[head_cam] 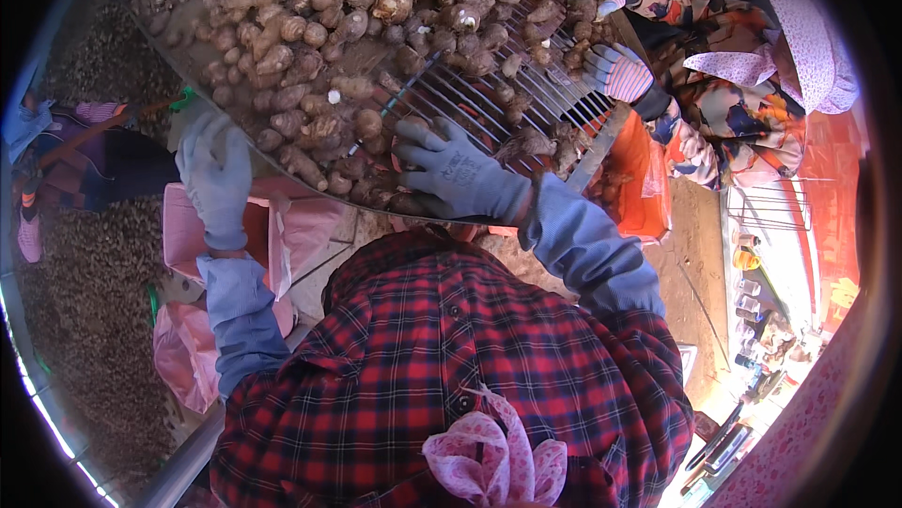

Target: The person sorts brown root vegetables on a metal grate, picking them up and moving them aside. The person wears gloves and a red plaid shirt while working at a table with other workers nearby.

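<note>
Brown taro corms (320, 36) lie heaped on a metal sorting table (232, 124), mostly beyond my hands. My left hand (215, 169), in a light grey glove, is just outside the table's left rim, above a pink-lined container; it holds nothing that I can see. Gloved in grey too, my right hand (458, 173) rests over corms at the near edge, fingers spread; whether its palm grips one is hidden. Beyond it, metal grate bars (486, 99) carry a few corms.
At right, a co-worker (747, 85) in striped gloves handles corms at the grate. An orange-lined container (638, 184) stands below. Pink-lined containers (184, 233) stand at left. Another person (91, 155) is at far left, near small corms (91, 310) spread on the ground.
</note>
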